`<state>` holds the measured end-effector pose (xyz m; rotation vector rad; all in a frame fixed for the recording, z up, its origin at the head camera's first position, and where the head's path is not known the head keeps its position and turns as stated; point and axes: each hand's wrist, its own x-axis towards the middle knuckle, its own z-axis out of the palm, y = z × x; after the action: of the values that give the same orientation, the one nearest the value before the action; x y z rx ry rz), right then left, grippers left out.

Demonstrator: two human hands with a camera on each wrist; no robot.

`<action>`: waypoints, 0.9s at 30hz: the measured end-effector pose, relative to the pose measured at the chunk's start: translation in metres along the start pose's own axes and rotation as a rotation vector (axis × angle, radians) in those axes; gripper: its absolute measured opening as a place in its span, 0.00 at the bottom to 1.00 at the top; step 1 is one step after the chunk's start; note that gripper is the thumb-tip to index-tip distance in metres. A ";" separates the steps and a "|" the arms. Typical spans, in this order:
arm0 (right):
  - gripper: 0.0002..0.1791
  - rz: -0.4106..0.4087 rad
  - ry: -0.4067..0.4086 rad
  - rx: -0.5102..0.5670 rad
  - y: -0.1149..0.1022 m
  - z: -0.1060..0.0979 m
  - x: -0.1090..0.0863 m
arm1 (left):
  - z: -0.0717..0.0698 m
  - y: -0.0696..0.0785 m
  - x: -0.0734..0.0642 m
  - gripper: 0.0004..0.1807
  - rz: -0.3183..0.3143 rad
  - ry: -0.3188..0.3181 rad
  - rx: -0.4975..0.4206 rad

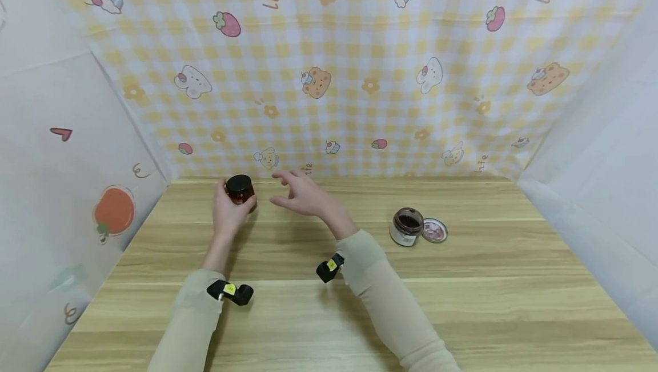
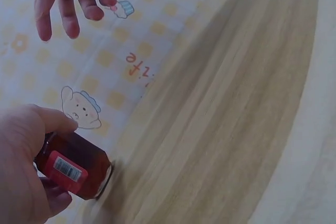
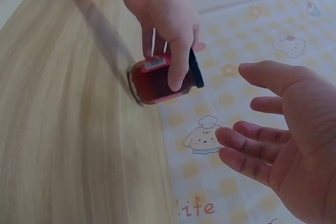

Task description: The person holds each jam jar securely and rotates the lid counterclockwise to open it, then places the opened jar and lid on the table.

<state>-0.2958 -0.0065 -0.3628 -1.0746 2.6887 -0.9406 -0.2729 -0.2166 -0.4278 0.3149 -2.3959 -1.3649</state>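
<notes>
Checked cloth backs the counter. Left hand grips a jar; right hand hovers near it, fingers loosely apart.

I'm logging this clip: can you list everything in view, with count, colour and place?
Table: 1, light wood, below the hands
Closed jar: 1, dark red with black lid and red label, far left of the table
Open jar: 1, clear glass, dark contents, right of centre
Loose lid: 1, pale, stained inside, right beside the open jar
Patterned cloth: 1, yellow and white check, behind
Side sheets: 2, white, left and right
Wrist cameras: 2, black, one per wrist
Sleeves: 2, pale beige, both arms
Left hand: 1, bare, gripping the closed jar
Right hand: 1, bare, apart from it
</notes>
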 end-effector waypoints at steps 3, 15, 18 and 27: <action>0.33 0.009 -0.019 0.001 -0.001 0.004 0.002 | 0.000 -0.004 0.002 0.38 0.013 0.001 -0.006; 0.33 -0.020 -0.057 -0.052 -0.012 0.019 0.009 | -0.004 -0.017 0.003 0.36 0.003 -0.020 -0.008; 0.33 -0.028 -0.059 -0.077 -0.015 0.023 0.011 | -0.005 -0.017 0.001 0.38 -0.024 -0.045 -0.022; 0.35 -0.025 -0.079 -0.155 -0.029 0.040 0.016 | -0.008 -0.014 -0.005 0.29 -0.074 -0.045 -0.048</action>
<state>-0.2783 -0.0531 -0.3761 -1.1507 2.7267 -0.6867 -0.2649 -0.2279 -0.4377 0.3671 -2.4059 -1.4746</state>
